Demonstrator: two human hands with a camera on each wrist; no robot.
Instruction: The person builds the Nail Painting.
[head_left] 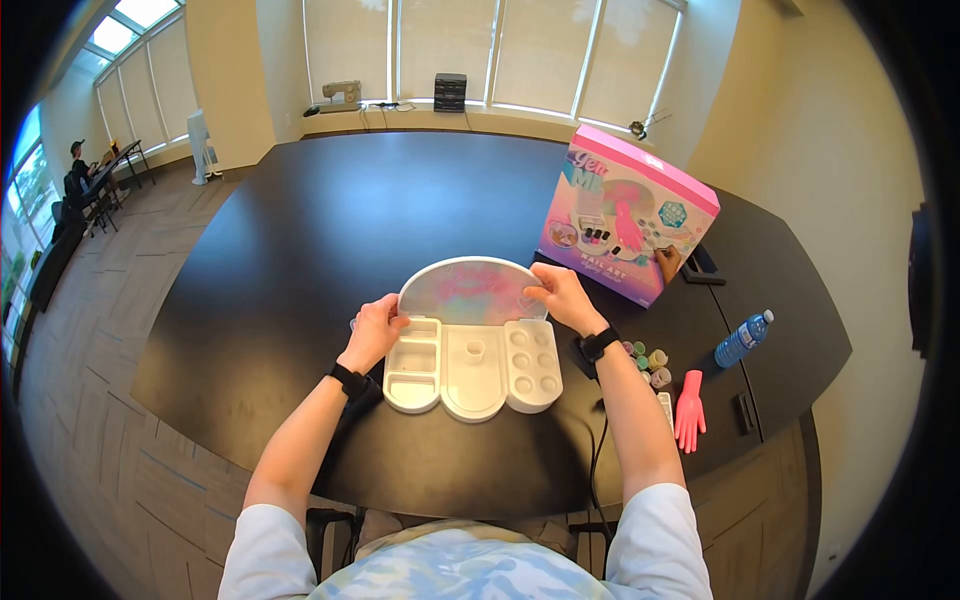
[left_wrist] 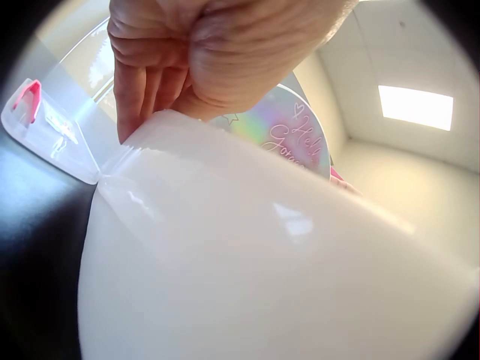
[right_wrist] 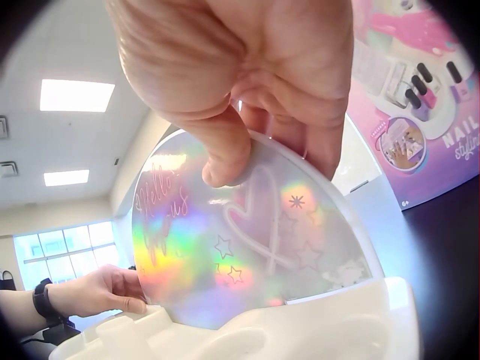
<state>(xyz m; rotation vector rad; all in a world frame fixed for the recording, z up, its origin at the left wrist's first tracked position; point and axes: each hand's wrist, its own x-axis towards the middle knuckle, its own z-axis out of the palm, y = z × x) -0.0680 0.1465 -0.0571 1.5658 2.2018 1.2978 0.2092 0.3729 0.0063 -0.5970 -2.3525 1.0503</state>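
A white plastic nail art tray (head_left: pixel 473 385) lies on the table, with three compartments on the left and several round wells on the right. At its back stands a half-round holographic panel (right_wrist: pixel 225 247), printed with a heart, stars and lettering. My right hand (head_left: pixel 562 300) pinches the panel's upper right edge, thumb (right_wrist: pixel 226 154) on the printed face and fingers behind. My left hand (head_left: pixel 375 328) grips the tray's back left corner, beside the panel's lower end; in the left wrist view the white tray wall (left_wrist: pixel 247 247) hides part of those fingers.
A pink nail art box (head_left: pixel 630 215) stands behind at the right. Small jars (head_left: pixel 657 360), a pink model hand (head_left: pixel 690 412) and a water bottle (head_left: pixel 744 338) are right of my forearm. A black cable (head_left: pixel 597 455) runs over the table's front edge. A clear lid (left_wrist: pixel 56 139) lies left of the tray.
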